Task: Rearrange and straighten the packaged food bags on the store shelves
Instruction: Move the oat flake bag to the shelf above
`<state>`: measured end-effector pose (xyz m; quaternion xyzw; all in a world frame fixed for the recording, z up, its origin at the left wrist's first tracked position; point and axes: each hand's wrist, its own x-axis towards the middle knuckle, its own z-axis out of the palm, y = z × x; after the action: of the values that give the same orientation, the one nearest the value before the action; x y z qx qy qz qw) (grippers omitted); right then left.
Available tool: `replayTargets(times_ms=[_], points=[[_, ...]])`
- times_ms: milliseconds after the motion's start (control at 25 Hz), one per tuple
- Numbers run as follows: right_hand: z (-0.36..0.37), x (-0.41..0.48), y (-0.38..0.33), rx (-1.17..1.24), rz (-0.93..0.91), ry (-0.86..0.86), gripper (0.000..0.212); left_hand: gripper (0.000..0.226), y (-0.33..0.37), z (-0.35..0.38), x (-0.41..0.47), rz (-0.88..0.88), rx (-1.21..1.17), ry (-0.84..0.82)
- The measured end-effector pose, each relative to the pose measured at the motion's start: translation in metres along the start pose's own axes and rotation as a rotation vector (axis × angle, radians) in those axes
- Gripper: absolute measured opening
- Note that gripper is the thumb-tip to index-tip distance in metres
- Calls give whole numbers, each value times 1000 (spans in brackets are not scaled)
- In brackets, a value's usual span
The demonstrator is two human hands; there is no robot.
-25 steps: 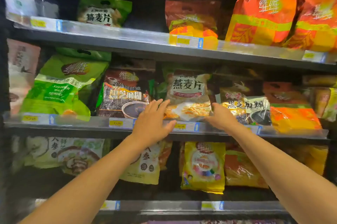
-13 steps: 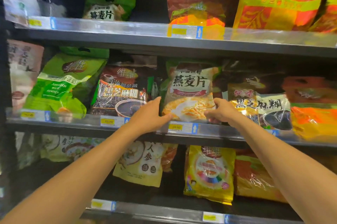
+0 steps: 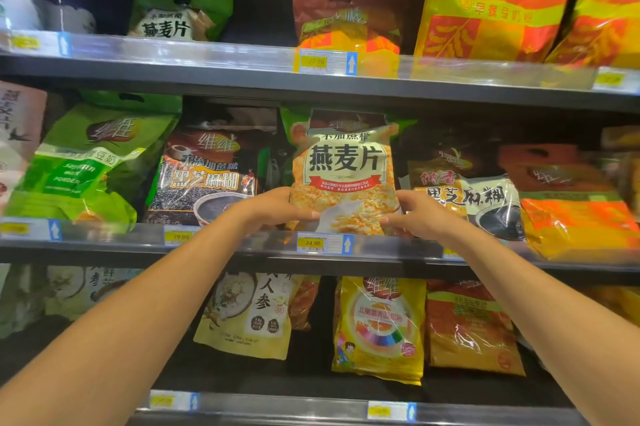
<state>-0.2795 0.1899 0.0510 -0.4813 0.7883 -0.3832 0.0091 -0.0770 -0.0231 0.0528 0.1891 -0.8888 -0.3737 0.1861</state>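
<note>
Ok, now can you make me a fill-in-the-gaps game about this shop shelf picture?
The left hand and right hand grip the oat bag on the ____ shelf.
The price tag under it reads ____.
The smaller oat bag on the top shelf is coloured ____.
Missing words: middle; 24.90; green.

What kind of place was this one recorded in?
Most likely a grocery store aisle: stacked shelves, price tags on their front rails, and rows of packaged food such as the oat bag that the left hand and right hand grip.
</note>
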Motion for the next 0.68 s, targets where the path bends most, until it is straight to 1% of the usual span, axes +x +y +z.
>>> replayTargets(times_ms=[120,200,280,320,360,440,480,520,560,600,680], points=[[3,2,1,3,-2,39,21,34,-3,-2,5,-10,-70,57],[3,4,-3,20,-17,84,15,31,-5,-4,8,-30,-72,80],[0,6,-8,35,-42,130,10,34,-3,-7,6,-57,-83,107],[-1,6,-12,39,-44,144,12,40,1,-9,3,-68,-111,114],[-3,7,-15,39,-46,152,16,50,3,-11,2,-72,-155,116],[-6,7,-23,54,-45,179,24,86,9,-17,1,-58,-235,116],[-8,5,-28,79,-40,191,26,100,9,-21,4,-45,-249,127],[-11,2,-32,109,-44,188,31,106,7,-25,7,-42,-272,125],[-15,0,-35,127,-36,178,36,105,7,-28,8,-45,-296,123],[-18,-1,-35,129,-27,156,40,94,11,-28,3,-56,-305,121],[-24,-6,-37,110,9,99,46,60,22,-26,-13,-51,-311,131]])
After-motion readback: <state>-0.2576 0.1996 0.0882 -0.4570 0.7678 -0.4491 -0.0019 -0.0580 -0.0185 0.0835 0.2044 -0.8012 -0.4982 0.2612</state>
